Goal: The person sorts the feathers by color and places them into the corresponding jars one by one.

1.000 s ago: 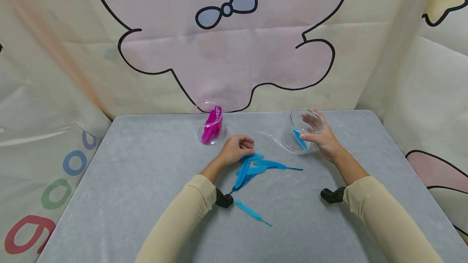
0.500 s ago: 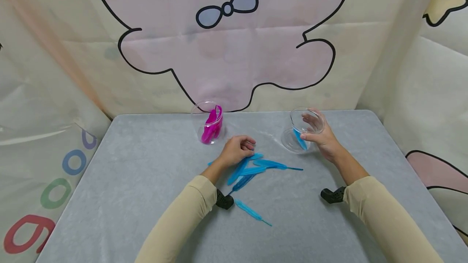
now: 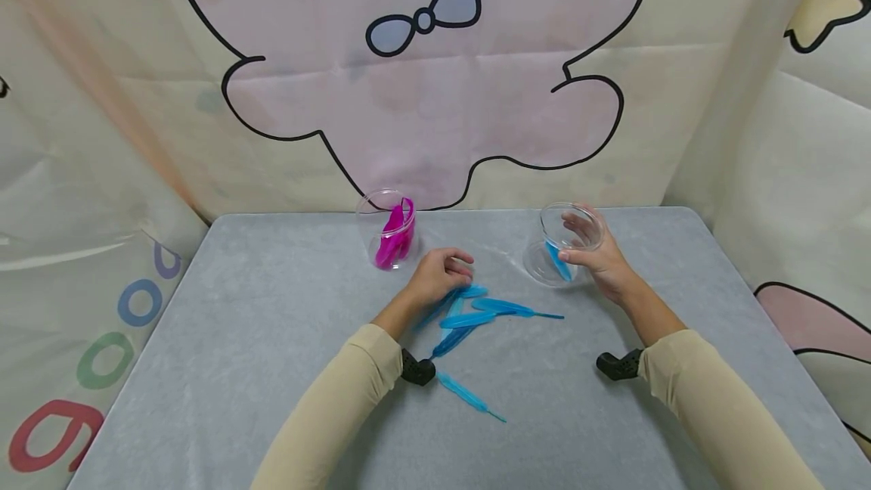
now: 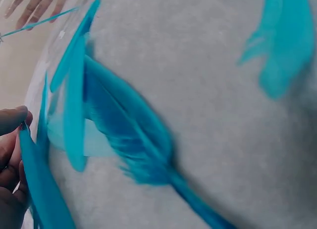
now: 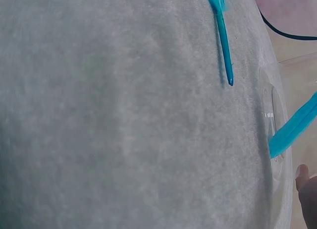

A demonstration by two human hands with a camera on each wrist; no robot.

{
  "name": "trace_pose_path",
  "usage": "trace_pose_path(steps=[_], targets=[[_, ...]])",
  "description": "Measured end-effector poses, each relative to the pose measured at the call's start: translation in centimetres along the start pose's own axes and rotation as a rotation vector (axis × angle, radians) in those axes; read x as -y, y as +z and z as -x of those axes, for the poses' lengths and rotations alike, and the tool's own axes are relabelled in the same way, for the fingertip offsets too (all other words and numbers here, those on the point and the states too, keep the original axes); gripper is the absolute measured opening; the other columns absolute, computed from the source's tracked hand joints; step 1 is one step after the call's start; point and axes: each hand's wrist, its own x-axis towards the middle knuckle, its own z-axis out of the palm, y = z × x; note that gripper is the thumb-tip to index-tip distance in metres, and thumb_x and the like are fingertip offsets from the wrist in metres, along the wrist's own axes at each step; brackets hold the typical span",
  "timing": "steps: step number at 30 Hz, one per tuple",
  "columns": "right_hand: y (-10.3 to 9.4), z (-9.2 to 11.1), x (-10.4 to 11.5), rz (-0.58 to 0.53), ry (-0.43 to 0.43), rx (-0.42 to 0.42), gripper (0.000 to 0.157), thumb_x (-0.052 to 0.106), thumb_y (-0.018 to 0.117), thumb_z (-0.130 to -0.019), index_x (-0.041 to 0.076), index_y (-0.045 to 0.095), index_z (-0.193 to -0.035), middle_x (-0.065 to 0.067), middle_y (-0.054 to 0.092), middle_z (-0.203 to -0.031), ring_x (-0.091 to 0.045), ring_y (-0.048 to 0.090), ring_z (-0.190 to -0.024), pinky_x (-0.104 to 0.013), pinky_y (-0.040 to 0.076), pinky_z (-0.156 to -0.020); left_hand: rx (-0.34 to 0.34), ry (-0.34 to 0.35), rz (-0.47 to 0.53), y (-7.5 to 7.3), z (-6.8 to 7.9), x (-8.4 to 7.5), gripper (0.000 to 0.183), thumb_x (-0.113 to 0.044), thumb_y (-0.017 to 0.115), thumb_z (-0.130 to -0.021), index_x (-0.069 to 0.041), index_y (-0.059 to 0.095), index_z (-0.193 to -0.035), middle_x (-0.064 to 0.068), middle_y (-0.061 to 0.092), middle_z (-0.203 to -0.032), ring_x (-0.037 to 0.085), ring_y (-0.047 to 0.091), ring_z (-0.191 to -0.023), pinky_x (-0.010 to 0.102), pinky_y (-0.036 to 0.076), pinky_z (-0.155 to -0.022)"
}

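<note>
My left hand (image 3: 442,277) is over the back of a loose pile of blue feathers (image 3: 469,320) in the middle of the table. Its thumb and finger pinch one blue feather (image 4: 43,189), seen at the lower left of the left wrist view. My right hand (image 3: 605,259) grips a clear plastic cup (image 3: 533,269), tilted toward me at the back right. Inside that cup leans one blue feather (image 3: 558,260). Only the thumb of the right hand shows at the edge of the right wrist view.
At the back left stands another clear cup (image 3: 366,237) with magenta feathers (image 3: 395,237) in it. A single blue feather (image 3: 469,395) lies nearer the front of the grey-covered table (image 3: 272,369). A printed cloth (image 3: 517,112) hangs right behind the table.
The feather in my left fingers, which first hung across the pile toward the front, has swung left to lie beside my left wrist. The right hand and its cup stay in place.
</note>
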Motion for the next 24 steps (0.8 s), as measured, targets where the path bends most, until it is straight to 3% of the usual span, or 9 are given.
trace_pose_path(steps=[17,24], targets=[[-0.2,0.1,-0.3,-0.014,-0.016,-0.003,0.086,-0.015,0.066,-0.085,0.02,0.026,-0.151,-0.012,0.036,-0.15,-0.026,0.025,-0.142,-0.058,0.004,-0.119,-0.037,0.023,0.015,-0.2,-0.6,-2.8,0.031,-0.006,0.071,-0.092,-0.001,0.066,-0.123,0.007,0.075,-0.097,0.018,0.069,-0.092,0.028,0.054,-0.08],[-0.1,0.0,-0.1,0.018,0.002,-0.017,0.086,-0.013,0.067,-0.085,0.022,0.025,-0.152,-0.014,0.034,-0.152,-0.028,0.024,-0.144,-0.057,0.005,-0.119,-0.044,0.064,0.026,-0.1,-1.5,-3.9,0.029,-0.007,0.069,-0.093,-0.002,0.067,-0.122,0.01,0.074,-0.1,0.018,0.069,-0.091,0.027,0.056,-0.083]])
